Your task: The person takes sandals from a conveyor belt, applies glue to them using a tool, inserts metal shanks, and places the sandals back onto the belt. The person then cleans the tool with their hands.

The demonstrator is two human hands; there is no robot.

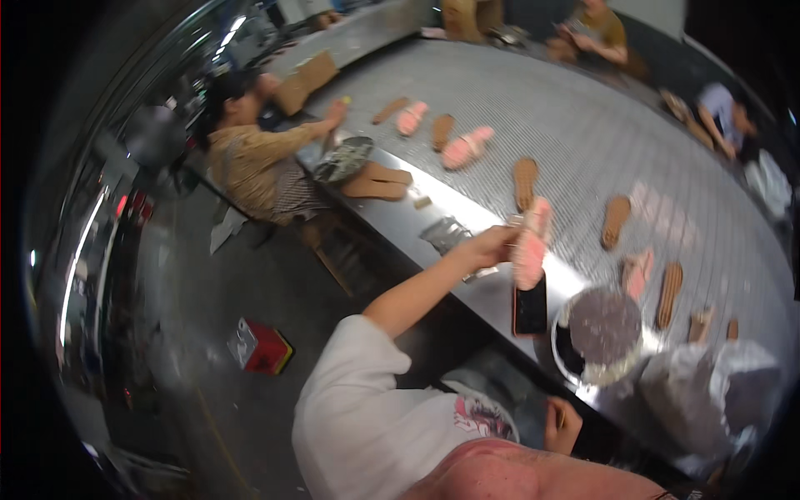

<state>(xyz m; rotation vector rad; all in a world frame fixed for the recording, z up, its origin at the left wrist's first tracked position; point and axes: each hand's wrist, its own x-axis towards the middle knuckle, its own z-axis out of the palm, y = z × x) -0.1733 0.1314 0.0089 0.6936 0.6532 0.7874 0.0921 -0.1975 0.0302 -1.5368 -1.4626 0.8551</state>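
Note:
My left hand [495, 245] reaches out over the metal edge of the table, its fingers closed on a pink slipper [530, 258] held up on end. Below the slipper lies a dark phone [530, 310] with an orange-red rim. Low by my lap, my right hand [563, 427] is curled closed; what it holds, if anything, I cannot make out. To the right of the phone stands a round metal pot [570, 354] with a grey-brown disc-shaped top [606, 323]. A brown sole [525, 182] lies just beyond the held slipper.
Brown soles [617, 222] and pink slippers [467, 148] lie spaced along the grey ribbed belt [500, 92]. A crumpled grey bag [692, 400] sits at the right. At left, a co-worker [258, 167] sits by the edge; others sit across. A red box [262, 346] stands on the floor.

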